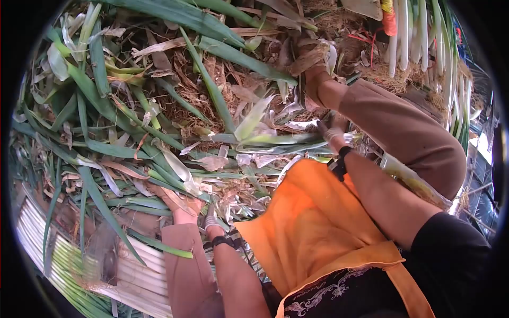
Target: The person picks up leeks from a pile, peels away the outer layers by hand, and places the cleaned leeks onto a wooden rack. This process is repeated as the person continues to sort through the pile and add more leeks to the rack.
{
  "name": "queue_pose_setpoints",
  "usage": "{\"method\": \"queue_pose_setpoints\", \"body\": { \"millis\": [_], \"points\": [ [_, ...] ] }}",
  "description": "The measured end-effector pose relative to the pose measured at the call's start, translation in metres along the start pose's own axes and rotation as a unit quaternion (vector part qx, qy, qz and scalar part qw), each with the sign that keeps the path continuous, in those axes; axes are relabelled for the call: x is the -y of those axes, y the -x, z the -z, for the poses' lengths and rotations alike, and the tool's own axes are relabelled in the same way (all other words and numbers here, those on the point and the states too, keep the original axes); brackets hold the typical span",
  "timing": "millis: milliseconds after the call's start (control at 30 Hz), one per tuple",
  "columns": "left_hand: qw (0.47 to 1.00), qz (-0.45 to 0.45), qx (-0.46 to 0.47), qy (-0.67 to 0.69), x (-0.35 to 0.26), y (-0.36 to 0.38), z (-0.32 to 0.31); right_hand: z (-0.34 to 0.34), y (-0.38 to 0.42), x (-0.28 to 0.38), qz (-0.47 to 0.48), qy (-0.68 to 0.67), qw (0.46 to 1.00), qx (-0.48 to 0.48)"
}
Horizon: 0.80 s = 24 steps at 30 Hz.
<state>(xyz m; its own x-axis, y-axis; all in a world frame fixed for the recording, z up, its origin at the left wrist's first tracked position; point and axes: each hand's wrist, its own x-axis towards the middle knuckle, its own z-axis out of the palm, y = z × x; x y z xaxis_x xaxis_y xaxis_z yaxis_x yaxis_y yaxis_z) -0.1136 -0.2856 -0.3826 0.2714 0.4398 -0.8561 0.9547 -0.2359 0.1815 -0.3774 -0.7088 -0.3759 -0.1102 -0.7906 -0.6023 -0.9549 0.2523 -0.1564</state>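
My right hand (333,131), in a pale glove with dark fingertips, is closed at the end of a green onion (281,139) whose stalk runs leftward across the pile. My left hand (211,218), gloved in light grey, is low beside my bare left foot (184,208); its fingers are mostly hidden, and I cannot tell what they hold. Around both hands lie dry peeled skins (212,161) and loose green leaves (212,87). An orange apron (313,212) covers my lap between the arms.
Cleaned green onions with white stalks (140,265) lie in a row at lower left. More bundled stalks (424,37) with roots stand at upper right, by an orange and yellow tie (389,18). A heap of untrimmed leaves (85,106) fills the left. My legs flank the work area.
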Motion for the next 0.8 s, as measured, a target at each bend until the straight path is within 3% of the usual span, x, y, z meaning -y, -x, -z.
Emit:
{"method": "queue_pose_setpoints", "body": {
  "millis": [67,100,133,200,267,300,367,400,433,500,600,700,733,800],
  "points": [
    [0.999,0.01,0.032,0.039,0.012,0.002,-0.021,0.007,0.045,0.088,-0.136,0.071,0.97,0.189],
    [0.997,0.016,0.055,0.055,0.016,0.004,-0.031,-0.034,0.048,0.045,0.014,0.069,0.993,0.096],
    [0.994,0.025,0.08,0.072,0.02,0.008,-0.039,-0.036,0.064,0.071,-0.085,0.121,0.98,0.134],
    [0.985,0.048,0.134,0.097,0.035,0.014,-0.053,-0.032,0.096,0.123,-0.134,0.151,0.956,0.212],
    [0.974,0.068,0.187,0.105,0.048,0.024,-0.07,-0.056,0.106,0.122,-0.035,0.071,0.964,0.254],
    [0.968,0.074,0.216,0.107,0.051,0.028,-0.082,-0.055,0.116,0.136,-0.091,0.091,0.953,0.275],
    [0.954,0.081,0.271,0.102,0.056,0.039,-0.107,-0.08,0.123,0.121,-0.076,0.091,0.943,0.31],
    [0.947,0.078,0.299,0.091,0.056,0.04,-0.12,-0.084,0.12,0.117,-0.106,0.0,0.921,0.375],
    [0.94,0.069,0.324,0.079,0.054,0.039,-0.131,-0.092,0.128,0.116,-0.188,-0.232,0.881,0.368],
    [0.93,0.028,0.364,0.035,0.049,0.035,-0.146,-0.088,0.116,0.126,-0.168,-0.241,0.861,0.415],
    [0.927,-0.108,0.353,-0.06,0.012,0.03,-0.163,-0.048,0.115,0.178,-0.087,-0.175,0.893,0.404],
    [0.943,-0.16,0.29,-0.021,-0.104,0.13,-0.153,-0.008,0.131,0.266,0.181,-0.243,0.862,0.406],
    [0.914,-0.102,0.385,0.075,-0.155,0.161,-0.141,0.023,0.147,0.309,0.271,-0.235,0.841,0.404],
    [0.884,-0.214,0.383,0.163,-0.25,0.251,-0.106,0.104,0.179,0.406,0.459,-0.194,0.767,0.404]
  ]
}}
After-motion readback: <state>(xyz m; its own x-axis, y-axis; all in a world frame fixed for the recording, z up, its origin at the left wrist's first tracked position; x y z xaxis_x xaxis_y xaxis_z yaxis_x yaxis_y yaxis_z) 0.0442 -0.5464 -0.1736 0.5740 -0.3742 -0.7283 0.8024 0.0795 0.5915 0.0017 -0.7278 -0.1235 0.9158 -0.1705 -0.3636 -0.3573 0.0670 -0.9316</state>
